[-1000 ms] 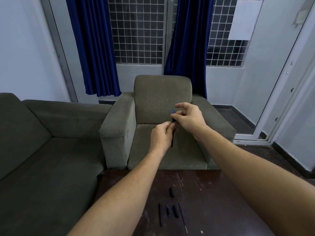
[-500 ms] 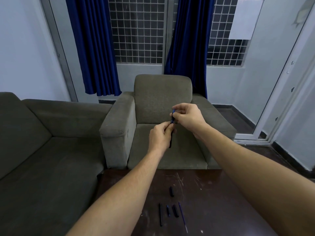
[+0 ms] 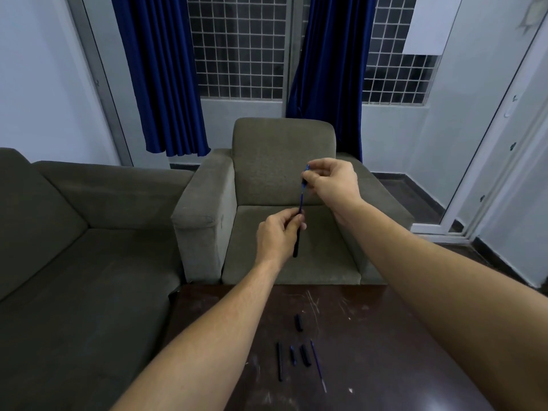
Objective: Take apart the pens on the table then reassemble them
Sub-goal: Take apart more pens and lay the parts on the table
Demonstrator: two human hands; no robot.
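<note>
My left hand (image 3: 278,235) grips a dark pen barrel (image 3: 296,246) held upright in the air over the armchair seat. My right hand (image 3: 332,179) pinches the pen's blue tip piece (image 3: 305,173) above it, and a thin blue refill (image 3: 301,200) shows between the two hands. On the dark table (image 3: 370,336) below lie loose pen parts: a short black cap (image 3: 298,322), a long black barrel (image 3: 280,361), a small blue piece (image 3: 292,355), another short black piece (image 3: 304,355) and a thin blue refill (image 3: 318,365).
A grey armchair (image 3: 281,161) stands straight ahead behind the table, and a grey sofa (image 3: 74,232) fills the left. Blue curtains (image 3: 166,69) hang by a gridded window. A glass door (image 3: 489,173) is at the right.
My right hand has risen up and away from my left, drawing the tip and refill out of the barrel. The parts on the table have not moved.
</note>
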